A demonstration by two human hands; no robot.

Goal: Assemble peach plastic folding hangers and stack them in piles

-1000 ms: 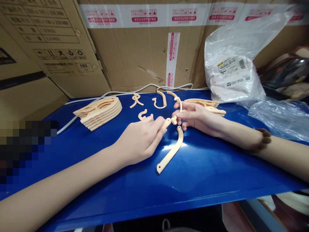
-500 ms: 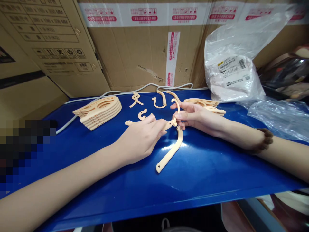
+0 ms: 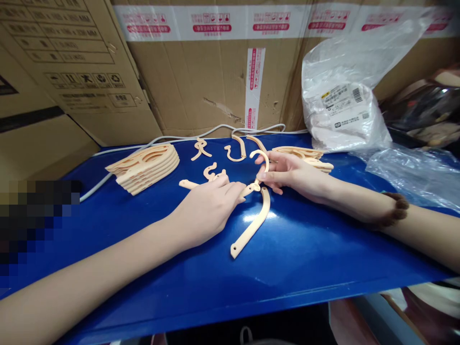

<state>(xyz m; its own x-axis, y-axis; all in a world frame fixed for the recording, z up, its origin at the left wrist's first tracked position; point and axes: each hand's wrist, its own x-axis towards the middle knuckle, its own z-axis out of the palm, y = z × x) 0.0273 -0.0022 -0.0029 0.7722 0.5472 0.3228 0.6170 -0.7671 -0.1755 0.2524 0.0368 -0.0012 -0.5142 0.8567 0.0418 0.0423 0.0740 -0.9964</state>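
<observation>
My left hand [image 3: 206,208] is closed around a cream plastic hanger arm [image 3: 248,191], whose holed end sticks out past the fingertips. My right hand [image 3: 296,173] pinches a cream hanger hook [image 3: 265,157] by its stem, curved end up. The hook's base meets the end of the arm; whether they are joined I cannot tell. Just below lies a loose curved hanger arm [image 3: 253,227] with a hole at each end. Left of my left hand, a small hook piece [image 3: 209,171] and the end of another strip [image 3: 187,184] show, partly hidden by the hand.
Stacked cream hangers [image 3: 147,167] lie at the left, and more hanger pieces [image 3: 316,163] behind my right hand. Crossed pieces [image 3: 201,149] and a hook with an arm [image 3: 237,154] lie farther back. A white cable [image 3: 161,139], cardboard box [image 3: 201,81] and plastic bag [image 3: 345,105] border the blue table [image 3: 201,287].
My right hand has turned the hook so that its curve now opens to the left, and its base shows against the arm's end. My left hand has hardly moved.
</observation>
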